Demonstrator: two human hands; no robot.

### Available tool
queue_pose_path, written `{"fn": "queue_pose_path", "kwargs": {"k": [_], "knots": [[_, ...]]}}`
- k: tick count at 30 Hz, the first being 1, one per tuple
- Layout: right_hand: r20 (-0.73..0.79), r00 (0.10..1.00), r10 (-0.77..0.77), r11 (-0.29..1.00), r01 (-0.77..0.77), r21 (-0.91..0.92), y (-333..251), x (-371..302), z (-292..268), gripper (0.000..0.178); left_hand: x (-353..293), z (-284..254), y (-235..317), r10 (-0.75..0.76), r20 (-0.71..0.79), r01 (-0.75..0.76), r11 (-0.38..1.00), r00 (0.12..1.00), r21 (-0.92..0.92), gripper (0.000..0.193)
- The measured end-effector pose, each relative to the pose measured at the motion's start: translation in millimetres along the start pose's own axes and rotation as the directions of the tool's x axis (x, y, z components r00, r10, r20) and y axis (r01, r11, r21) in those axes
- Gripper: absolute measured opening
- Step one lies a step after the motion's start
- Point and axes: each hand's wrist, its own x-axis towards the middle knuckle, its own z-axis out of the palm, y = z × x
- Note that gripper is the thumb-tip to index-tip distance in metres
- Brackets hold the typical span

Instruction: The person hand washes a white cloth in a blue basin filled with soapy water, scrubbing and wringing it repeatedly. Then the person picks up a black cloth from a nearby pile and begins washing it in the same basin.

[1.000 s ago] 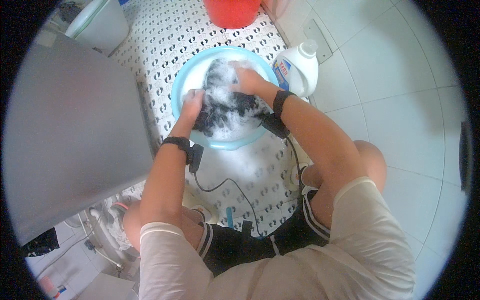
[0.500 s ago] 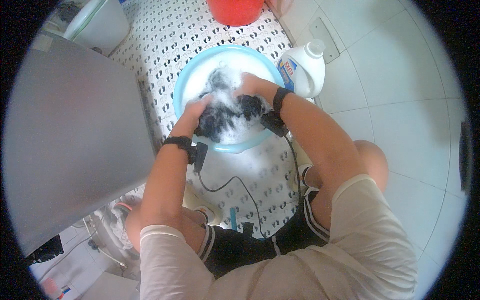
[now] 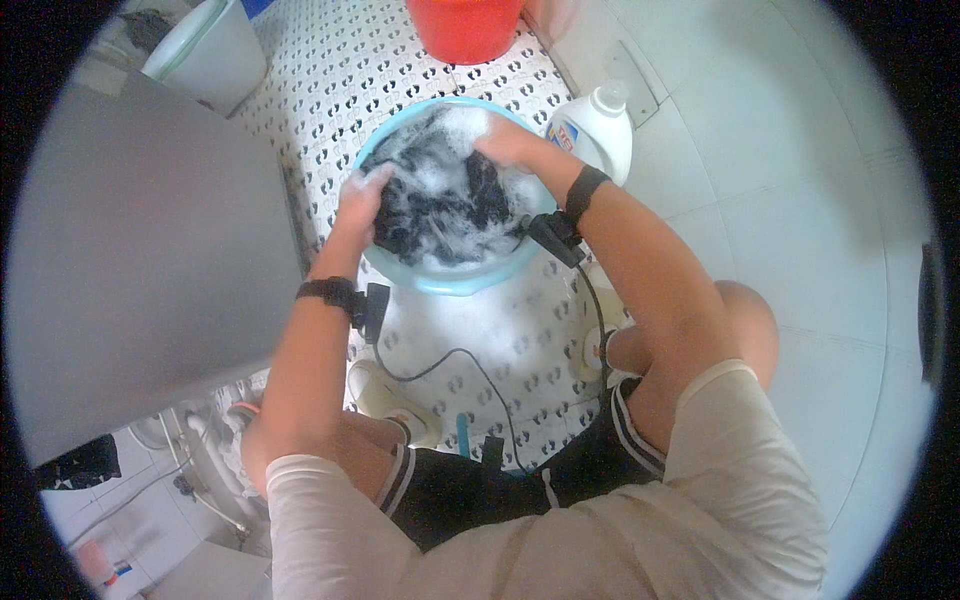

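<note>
A light blue basin (image 3: 455, 284) stands on the floor in front of me, holding white suds and a soaked black cloth (image 3: 430, 215). The cloth is spread across most of the basin, streaked with foam. At the basin's left side my left hand (image 3: 362, 198) is closed on the edge of the cloth, thumb on top. My right hand (image 3: 502, 143), closed too, grips the cloth at the upper right beside a clump of foam. Suds partly hide the fingertips of both hands. What kind of garment the cloth is, I cannot tell.
A white detergent jug (image 3: 603, 138) stands right of the basin by the tiled wall (image 3: 780, 250). Beyond the basin is a red bucket (image 3: 465, 30); a white bin (image 3: 215, 55) is at far left. A grey panel (image 3: 150, 260) borders my left side. Cables hang from both wrist devices.
My hands have moved apart, the left one outward to the left, the right slightly up and right. The black cloth, bunched in the middle before, now spreads wider over the suds.
</note>
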Motion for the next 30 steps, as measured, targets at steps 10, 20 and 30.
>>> {"fn": "queue_pose_path", "kwargs": {"k": [10,20,30], "knots": [[-0.306,0.873,-0.379,0.906,0.418,0.071,-34.4,-15.6,-40.1,0.032,-33.0,29.3,78.2,0.392,0.018,-0.392,0.918,0.92,0.054,0.027],[-0.109,0.869,-0.482,0.781,0.37,-0.503,-27.0,-45.7,-22.6,0.031,-36.2,16.8,52.8,0.629,0.113,-0.552,0.567,0.769,0.611,0.033],[0.004,0.962,-0.273,0.925,0.264,-0.273,34.0,-82.7,6.8,0.069,-55.9,25.5,6.6,0.386,0.371,-0.527,0.476,0.844,0.704,0.05]]}}
